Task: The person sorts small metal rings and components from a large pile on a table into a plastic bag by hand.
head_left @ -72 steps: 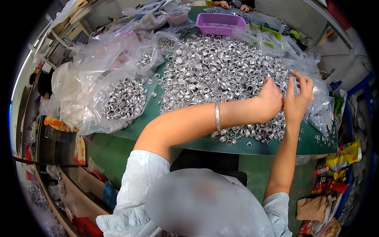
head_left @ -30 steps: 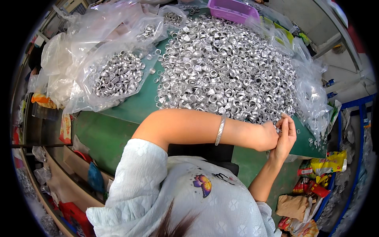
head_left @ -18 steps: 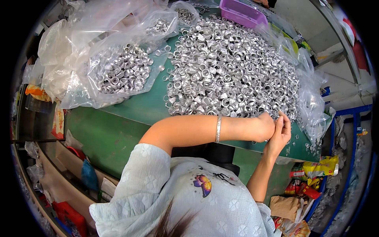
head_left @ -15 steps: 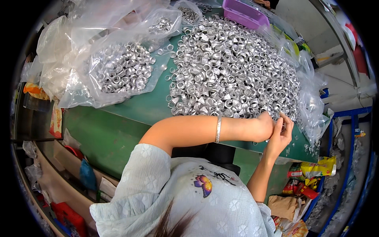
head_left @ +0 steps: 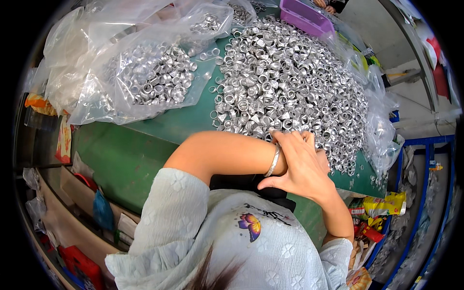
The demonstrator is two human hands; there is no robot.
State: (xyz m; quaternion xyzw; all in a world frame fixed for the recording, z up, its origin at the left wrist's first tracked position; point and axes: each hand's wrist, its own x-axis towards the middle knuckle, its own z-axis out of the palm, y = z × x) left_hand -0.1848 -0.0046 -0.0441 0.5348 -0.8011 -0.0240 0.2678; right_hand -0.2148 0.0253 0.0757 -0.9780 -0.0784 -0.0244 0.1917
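Observation:
A broad heap of silvery metal rings (head_left: 290, 82) covers much of the green table (head_left: 159, 128). At its near edge, my right hand (head_left: 307, 166) lies across my left wrist and the back of my left hand, thumb held apart and fingers extended, with nothing seen in it. A silver bangle (head_left: 274, 162) circles my left wrist beside the right thumb and fingers. Only a sliver of my left hand (head_left: 323, 158) shows past the right one, next to the rings; its fingers are hidden.
Clear plastic bags (head_left: 77, 82) hold more rings at the left. A purple bin (head_left: 307, 18) stands at the far side, near another person's hands (head_left: 326, 6). Plastic sheeting (head_left: 379, 121) edges the heap at right, beside blue shelving (head_left: 401, 169). Colourful packets (head_left: 382, 205) sit lower right.
My right hand has moved left, from beside my left hand to over my left wrist, and its fingers have spread. My left hand has shifted slightly left.

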